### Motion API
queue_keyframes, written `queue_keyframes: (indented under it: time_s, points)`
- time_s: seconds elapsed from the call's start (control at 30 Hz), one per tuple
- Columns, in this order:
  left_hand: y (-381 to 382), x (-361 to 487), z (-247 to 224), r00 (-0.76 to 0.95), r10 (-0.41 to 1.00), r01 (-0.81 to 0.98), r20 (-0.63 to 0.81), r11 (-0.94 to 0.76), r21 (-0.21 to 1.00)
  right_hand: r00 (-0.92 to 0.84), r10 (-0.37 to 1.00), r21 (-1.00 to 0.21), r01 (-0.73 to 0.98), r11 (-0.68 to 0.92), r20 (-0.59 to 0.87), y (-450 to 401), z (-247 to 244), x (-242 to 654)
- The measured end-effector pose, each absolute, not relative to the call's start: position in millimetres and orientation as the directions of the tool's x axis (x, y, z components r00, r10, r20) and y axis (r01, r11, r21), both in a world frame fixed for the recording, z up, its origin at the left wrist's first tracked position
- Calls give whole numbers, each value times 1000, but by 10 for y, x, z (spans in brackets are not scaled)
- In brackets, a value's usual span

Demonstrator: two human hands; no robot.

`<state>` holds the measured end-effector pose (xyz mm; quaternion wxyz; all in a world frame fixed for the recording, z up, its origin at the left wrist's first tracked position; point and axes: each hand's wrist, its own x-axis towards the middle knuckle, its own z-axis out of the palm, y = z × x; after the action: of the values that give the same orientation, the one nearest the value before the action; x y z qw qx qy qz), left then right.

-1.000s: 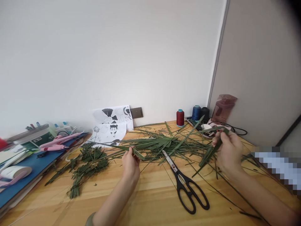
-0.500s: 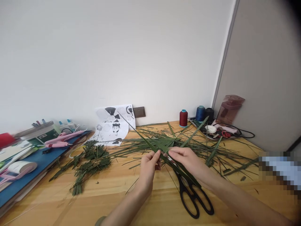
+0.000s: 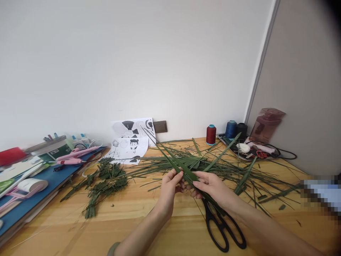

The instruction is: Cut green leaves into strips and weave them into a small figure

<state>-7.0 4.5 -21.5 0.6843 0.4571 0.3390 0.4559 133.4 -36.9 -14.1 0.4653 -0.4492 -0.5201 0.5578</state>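
Long green leaf strips (image 3: 186, 173) run diagonally between my two hands, above the wooden table. My left hand (image 3: 171, 182) pinches them between thumb and fingers, a ring on one finger. Lower and to the right, my right hand (image 3: 209, 185) grips the same strips, its thumb on top. The far tips point up and left, in front of the printed sheets. Beneath my right hand lie black-handled scissors (image 3: 222, 227); their blades are hidden by the hand and leaves. Behind both hands spreads a heap of loose leaf strips (image 3: 170, 163).
Woven leaf pieces (image 3: 106, 181) lie on the left. Printed paper sheets (image 3: 130, 144) lean at the wall. A red thread spool (image 3: 211, 135) stands at the back, with a cluttered tray (image 3: 241, 154) on the right. Pink glue guns (image 3: 71, 156) rest on a blue board (image 3: 50, 192).
My right hand has slid a little down along the leaf strips, and its fingers now curl under them. The strips lie closer together. The whole view has shifted slightly.
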Motion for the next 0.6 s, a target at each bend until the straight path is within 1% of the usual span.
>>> queue_keyframes:
  time_s: [0.2, 0.27, 0.43, 0.6]
  points:
    - [51, -68, -206, 383, 922, -264, -45, 156, 952, -280, 953, -987, -74, -142, -116, -411, -166, 1375]
    - [62, -77, -211, 369, 928, -262, -60, 166, 951, -311, 938, -979, -81, -187, -154, -430, -154, 1378]
    - [116, -124, -239, 287, 953, -316, -94, 187, 930, -337, 913, -961, -69, -267, -229, -461, -157, 1429]
    - [197, -175, -225, 161, 980, -379, -119, 173, 909, -306, 918, -961, -34, -275, -252, -457, -234, 1553]
